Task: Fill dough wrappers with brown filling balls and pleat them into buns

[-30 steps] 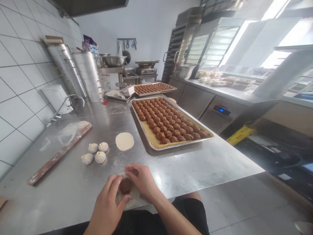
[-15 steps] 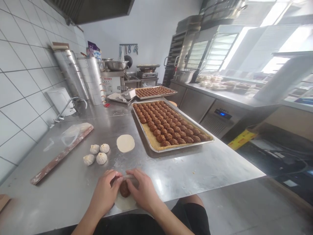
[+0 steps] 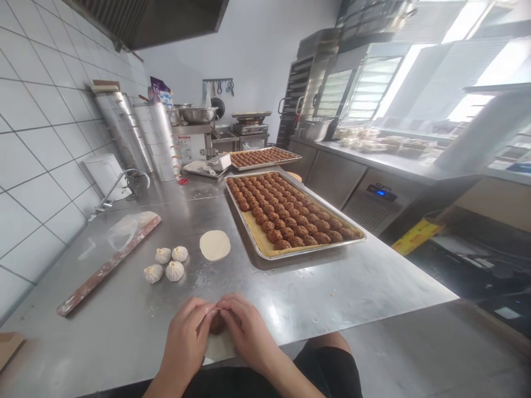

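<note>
At the near edge of the steel counter (image 3: 352, 282), my left hand (image 3: 186, 337) and my right hand (image 3: 244, 329) close together around a round white dough wrapper (image 3: 218, 347) with a brown filling ball (image 3: 216, 323) in it. Fingers of both hands pinch the wrapper's edge over the ball. Beyond them lie several finished pleated dumplings (image 3: 166, 262) and a flat dough disc (image 3: 214, 245). A large tray (image 3: 257, 243) of brown filling balls (image 3: 286, 213) stands to the right of the disc.
A long wooden board (image 3: 108, 265) with a plastic bag lies at the left by a tap (image 3: 120, 185). A second tray of balls (image 3: 263, 157), stacked metal tins (image 3: 153, 138), a bowl and a scale stand at the back. Ovens and a fridge counter line the right side.
Both hands have drawn closer together over the filling ball, folding the wrapper up so the ball is now mostly covered. The view has shifted slightly.
</note>
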Demonstrator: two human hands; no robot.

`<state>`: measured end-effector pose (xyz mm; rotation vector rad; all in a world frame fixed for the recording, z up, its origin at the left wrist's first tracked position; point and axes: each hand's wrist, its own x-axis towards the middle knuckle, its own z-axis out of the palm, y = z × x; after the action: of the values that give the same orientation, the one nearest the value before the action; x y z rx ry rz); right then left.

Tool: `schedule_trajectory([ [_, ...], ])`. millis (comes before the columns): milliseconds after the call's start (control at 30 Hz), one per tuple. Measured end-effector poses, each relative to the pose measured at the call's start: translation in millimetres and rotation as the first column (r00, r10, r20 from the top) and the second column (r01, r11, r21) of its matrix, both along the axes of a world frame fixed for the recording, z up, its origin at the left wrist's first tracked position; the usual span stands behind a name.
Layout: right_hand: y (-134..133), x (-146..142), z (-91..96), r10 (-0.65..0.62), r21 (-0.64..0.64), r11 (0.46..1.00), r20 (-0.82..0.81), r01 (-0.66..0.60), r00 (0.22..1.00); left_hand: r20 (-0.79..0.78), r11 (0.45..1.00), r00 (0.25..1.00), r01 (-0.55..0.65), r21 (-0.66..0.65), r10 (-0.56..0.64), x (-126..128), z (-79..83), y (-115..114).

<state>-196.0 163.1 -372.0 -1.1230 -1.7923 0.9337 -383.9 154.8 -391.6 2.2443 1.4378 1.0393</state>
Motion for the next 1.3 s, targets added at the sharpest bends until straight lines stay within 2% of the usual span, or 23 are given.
schedule_trajectory([
  [133,1,1,-3.7,-0.182,-0.104,0.977,0.03,0.184,0.983,-0.028,0.999,1.0,0.008,0.044,-0.007,3,2.3,2],
  [200,0,1,-2.2,-0.16,-0.12,0.98,0.008,0.16,0.987,-0.035,0.999,0.999,0.024,0.044,-0.023,2,3.0,3],
  [333,-6,2,-1.9,-0.004,-0.007,1.0,-0.032,0.004,0.999,-0.051,0.997,0.996,0.076,0.018,-0.075,0,4.6,5],
  [400,-6,3,-3.9,-0.065,-0.034,0.997,-0.025,0.064,0.998,-0.051,0.997,0.996,0.072,0.013,-0.071,1,5.1,5],
  [500,-3,2,-5.3,-0.234,-0.156,0.961,-0.015,0.228,0.972,-0.055,0.998,0.998,0.043,0.045,-0.041,3,4.8,4],
  [533,-3,0,-5.1,-0.245,-0.178,0.955,-0.025,0.237,0.969,-0.061,0.998,0.997,0.042,0.054,-0.039,3,4.5,4],
  [600,-6,-2,-4.8,-0.196,-0.158,0.97,-0.067,0.183,0.978,-0.081,0.997,0.995,0.067,0.049,-0.063,1,4.3,5],
  [700,-13,-2,-6.8,-0.072,-0.046,0.997,-0.102,0.067,0.992,-0.11,0.994,0.988,0.113,0.016,-0.11,-2,5.4,5],
  [767,-14,-1,-8.8,-0.099,-0.029,0.995,-0.089,0.097,0.991,-0.107,0.993,0.988,0.113,0.029,-0.109,-2,7.0,4],
  [900,-9,-2,-6.8,-0.254,-0.147,0.959,-0.079,0.24,0.964,-0.1,0.99,0.991,0.103,0.094,-0.093,2,10.3,2],
  [967,-10,-3,-4.5,-0.214,-0.144,0.969,-0.097,0.199,0.972,-0.115,0.989,0.989,0.107,0.101,-0.095,3,11.4,2],
  [1067,-15,-3,-5.2,-0.076,-0.033,0.997,-0.096,0.073,0.992,-0.159,0.985,0.98,0.139,0.104,-0.121,1,12.2,2],
  [1100,-17,-3,-6.4,-0.071,-0.016,0.997,-0.092,0.07,0.993,-0.17,0.983,0.977,0.148,0.108,-0.129,1,12.2,2],
  [1233,-14,-2,-7.5,-0.25,-0.128,0.963,-0.093,0.237,0.964,-0.15,0.982,0.983,0.124,0.142,-0.102,3,12.3,2],
  [1300,-13,-3,-5.0,-0.269,-0.163,0.955,-0.11,0.249,0.957,-0.135,0.983,0.987,0.105,0.148,-0.085,4,12.4,2],
])
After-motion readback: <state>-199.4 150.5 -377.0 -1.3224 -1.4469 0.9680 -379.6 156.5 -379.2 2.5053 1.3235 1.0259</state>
